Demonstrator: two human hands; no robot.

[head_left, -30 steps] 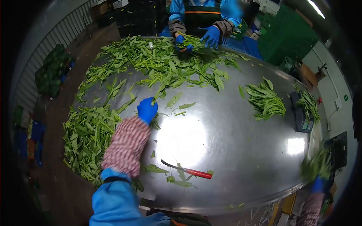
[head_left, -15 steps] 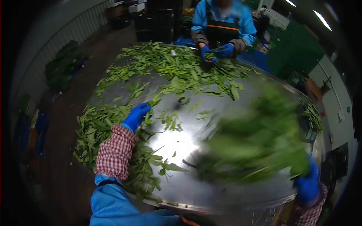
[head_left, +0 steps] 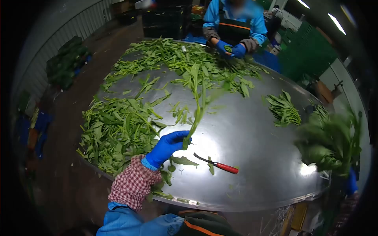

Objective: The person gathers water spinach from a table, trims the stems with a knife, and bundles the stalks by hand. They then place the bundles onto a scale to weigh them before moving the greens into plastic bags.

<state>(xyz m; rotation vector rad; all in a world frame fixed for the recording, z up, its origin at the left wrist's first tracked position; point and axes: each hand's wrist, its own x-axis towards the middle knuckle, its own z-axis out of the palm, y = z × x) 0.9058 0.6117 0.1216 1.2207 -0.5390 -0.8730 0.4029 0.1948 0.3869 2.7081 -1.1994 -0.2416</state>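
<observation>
- A single leafy stalk (head_left: 197, 102) is pinched at its lower end in the left hand (head_left: 167, 146), grip closed, and lifted above the bench (head_left: 252, 149).
- A blurred bunch of greens (head_left: 328, 141) is held up at the right edge; the right hand (head_left: 350, 181) is barely seen, its grip cannot be told.
- A large unsorted heap (head_left: 118, 126) is left at near left.
- One small gathered pile (head_left: 284, 110) lies at far right; most work is judged outstanding.
- A red-handled knife (head_left: 218, 164) lies unused near centre.
- A co-worker's gloved hands (head_left: 231, 49) are busy at the far edge.

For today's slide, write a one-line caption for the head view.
Left hand lifts a leafy stem over a steel table; right hand grips a blurred bunch; knife lies between.
</observation>
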